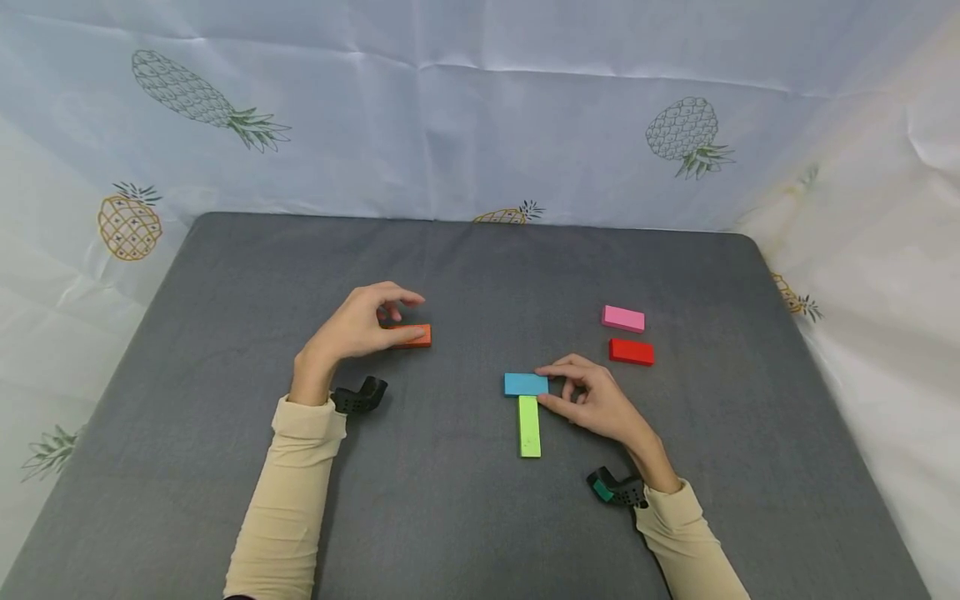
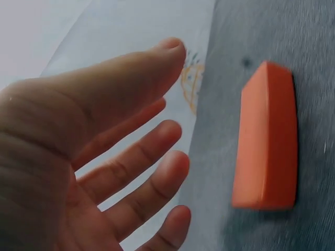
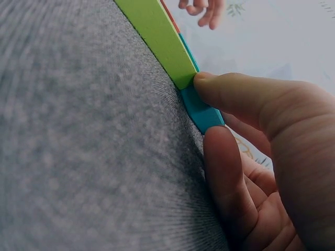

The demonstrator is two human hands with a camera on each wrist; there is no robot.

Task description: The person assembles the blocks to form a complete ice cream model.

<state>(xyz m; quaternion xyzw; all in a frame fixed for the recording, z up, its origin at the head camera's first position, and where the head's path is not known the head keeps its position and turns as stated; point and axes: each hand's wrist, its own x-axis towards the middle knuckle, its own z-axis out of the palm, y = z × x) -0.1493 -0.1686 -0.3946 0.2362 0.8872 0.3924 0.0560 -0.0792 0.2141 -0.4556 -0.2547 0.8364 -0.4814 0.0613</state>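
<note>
Thumb and index finger of my right hand (image 1: 592, 398) pinch the right end of a blue block (image 1: 523, 384), which lies crosswise on the table. A lime green block (image 1: 529, 427) runs from the blue one's lower edge, so the two form a T shape. In the right wrist view, the thumb tip sits where the lime green block (image 3: 162, 42) meets the blue block (image 3: 204, 112). Over on the left, my left hand (image 1: 362, 321) hovers by an orange block (image 1: 422, 336) with fingers spread from the thumb. The left wrist view has a gap between that hand and the orange block (image 2: 267, 141).
A pink block (image 1: 623, 318) and a red block (image 1: 632, 352) lie beyond my right hand, one behind the other. The grey table (image 1: 450, 533) ends at the back against a white curtain (image 1: 465, 125) with pineapple prints.
</note>
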